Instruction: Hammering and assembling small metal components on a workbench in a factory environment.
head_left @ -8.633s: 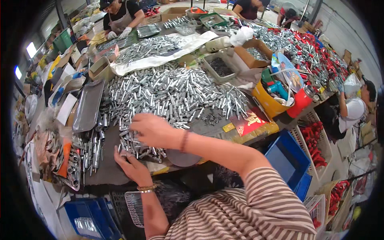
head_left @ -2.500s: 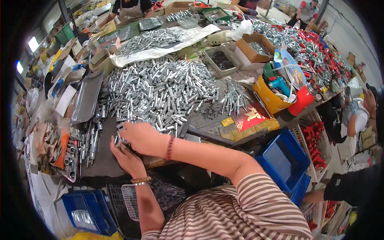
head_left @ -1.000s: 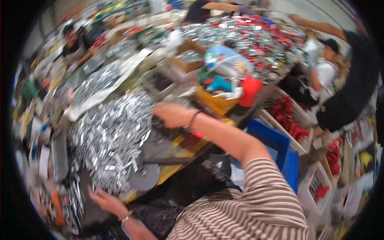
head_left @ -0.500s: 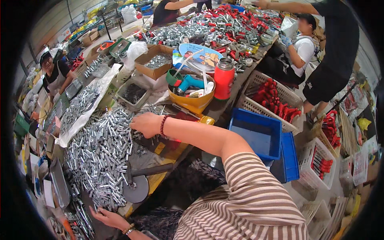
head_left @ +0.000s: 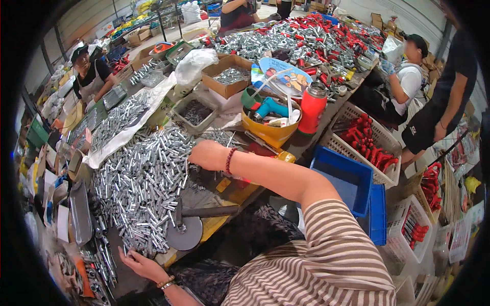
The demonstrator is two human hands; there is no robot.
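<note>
A large heap of short silver metal tubes [head_left: 140, 178] covers the worktable in front of me. My right hand [head_left: 206, 154], with a bead bracelet on the wrist, rests knuckles-up on the heap's right edge; its fingers are buried among the tubes, so I cannot tell what they grip. At the heap's near lower edge lies my left hand [head_left: 140, 264], fingers apart, touching the nearest tubes. A round metal disc with a dark handle [head_left: 185, 232] lies between my two hands.
A yellow bowl of tools [head_left: 270, 131], a red bottle [head_left: 312, 107] and a cardboard box [head_left: 227, 76] stand beyond my right hand. A blue crate [head_left: 347, 176] and a white basket of red parts [head_left: 365, 143] sit to the right. Other people work across the tables.
The view has swung right. My right hand left the near left part of the heap and reached to its right edge. My left hand stayed at the near edge.
</note>
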